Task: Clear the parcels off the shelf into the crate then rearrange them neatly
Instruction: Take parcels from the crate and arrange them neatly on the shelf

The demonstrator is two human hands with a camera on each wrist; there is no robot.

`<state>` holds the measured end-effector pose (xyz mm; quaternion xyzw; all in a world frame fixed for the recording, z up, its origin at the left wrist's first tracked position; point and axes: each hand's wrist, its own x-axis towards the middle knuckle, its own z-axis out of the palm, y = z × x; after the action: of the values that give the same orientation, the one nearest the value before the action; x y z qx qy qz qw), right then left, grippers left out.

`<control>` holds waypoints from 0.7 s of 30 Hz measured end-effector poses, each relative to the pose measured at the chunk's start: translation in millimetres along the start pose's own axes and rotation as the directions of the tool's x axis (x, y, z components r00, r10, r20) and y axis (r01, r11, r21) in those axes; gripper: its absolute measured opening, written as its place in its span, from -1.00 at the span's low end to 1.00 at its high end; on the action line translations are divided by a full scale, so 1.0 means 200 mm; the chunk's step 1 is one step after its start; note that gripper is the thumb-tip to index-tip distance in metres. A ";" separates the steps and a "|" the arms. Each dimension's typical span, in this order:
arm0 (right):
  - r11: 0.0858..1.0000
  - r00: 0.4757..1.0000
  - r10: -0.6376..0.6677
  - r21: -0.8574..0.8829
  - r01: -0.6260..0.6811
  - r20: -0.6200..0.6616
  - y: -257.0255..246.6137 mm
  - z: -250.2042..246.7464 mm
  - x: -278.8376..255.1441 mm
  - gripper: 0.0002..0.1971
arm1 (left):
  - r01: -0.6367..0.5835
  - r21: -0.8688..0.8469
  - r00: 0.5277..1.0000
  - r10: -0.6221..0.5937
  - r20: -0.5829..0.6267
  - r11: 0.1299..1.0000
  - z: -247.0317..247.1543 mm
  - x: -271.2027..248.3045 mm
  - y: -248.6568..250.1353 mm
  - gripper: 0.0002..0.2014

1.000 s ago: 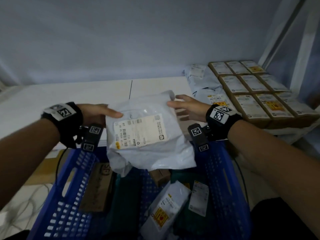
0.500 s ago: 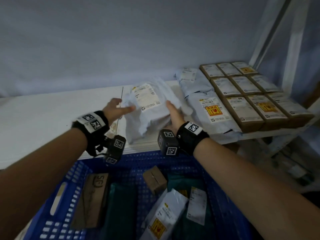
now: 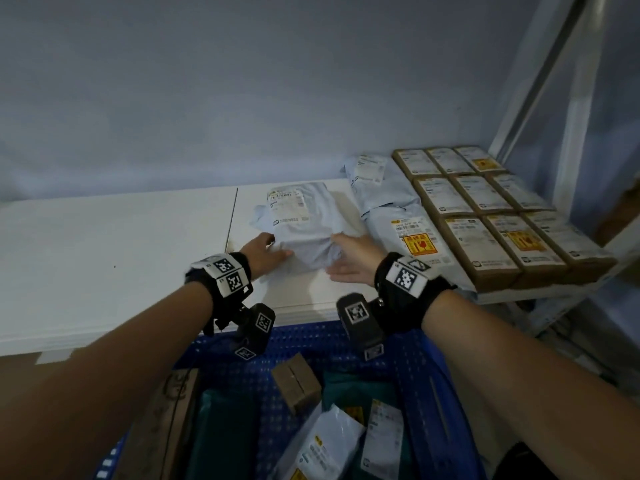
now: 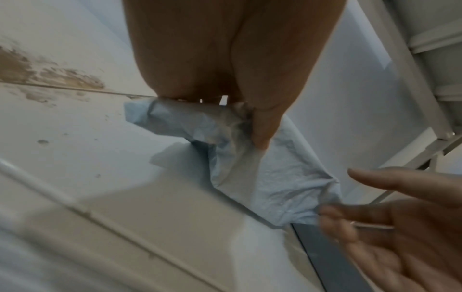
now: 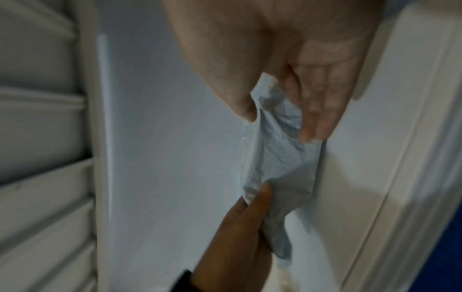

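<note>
A white poly mailer parcel [image 3: 301, 230] lies on the white shelf [image 3: 121, 254], its label at the far end. My left hand [image 3: 268, 251] pinches its near-left corner, thumb on top; the left wrist view shows that thumb [image 4: 261, 136] pressed into the crumpled plastic [image 4: 275, 187]. My right hand [image 3: 349, 261] lies against the near-right corner with straight fingers [image 5: 317, 122], the plastic [image 5: 280, 162] loosely between thumb and fingers. My left hand [image 5: 240, 237] shows at the bottom of the right wrist view. Below the shelf edge stands the blue crate [image 3: 433, 375].
Brown labelled boxes [image 3: 485, 209] fill the shelf's right end in rows, with grey mailers [image 3: 384, 195] beside them. The crate holds a small brown box [image 3: 296, 382], white mailers [image 3: 322, 445], green bags and a flat cardboard parcel [image 3: 162, 420]. A metal upright [image 3: 571, 98] stands at the right.
The white parcel went from above the crate forward onto the shelf and now lies flat, label turned to the far end. Both hands followed it and my right hand has loosened.
</note>
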<state>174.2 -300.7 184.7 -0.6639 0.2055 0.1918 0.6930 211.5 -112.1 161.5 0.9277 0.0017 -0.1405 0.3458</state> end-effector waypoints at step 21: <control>0.199 0.856 -0.516 -0.975 0.102 -0.016 -0.39 -0.07 0.65 -0.87 | -0.058 0.264 0.996 0.037 0.082 0.963 0.07 0.60 0.16 -0.63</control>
<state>325.2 -319.6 179.0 -0.9913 0.0243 0.0111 0.1292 326.1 -156.9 141.1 0.9595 -0.0525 -0.1664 0.2212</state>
